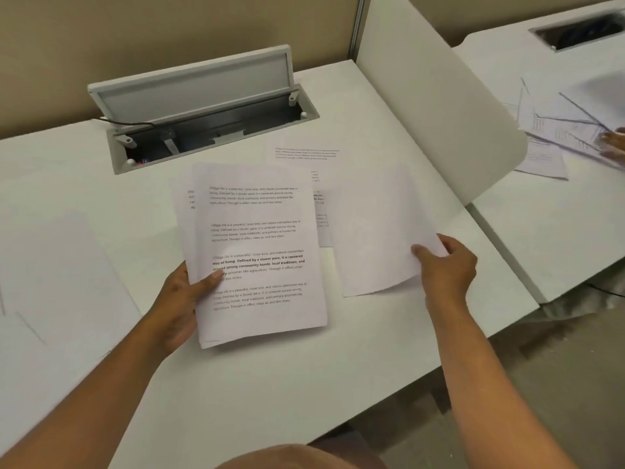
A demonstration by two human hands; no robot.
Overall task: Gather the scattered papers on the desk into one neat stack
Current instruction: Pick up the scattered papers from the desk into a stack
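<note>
My left hand [184, 296] grips a stack of printed sheets [257, 252] by its left edge, thumb on top, held just above the white desk [304, 384]. To the right, my right hand [446, 265] pinches the right edge of a blank sheet [375, 231], whose near edge curls up off the desk. Behind these, more printed sheets [306, 160] lie flat on the desk, partly covered by the stack. Faint blank sheets [61, 265] lie at the far left.
An open grey cable box [203, 106] with its lid raised sits at the back of the desk. A curved white divider [439, 106] stands to the right. Beyond it, another person's hand [614, 143] rests on papers [554, 137] on the neighbouring desk.
</note>
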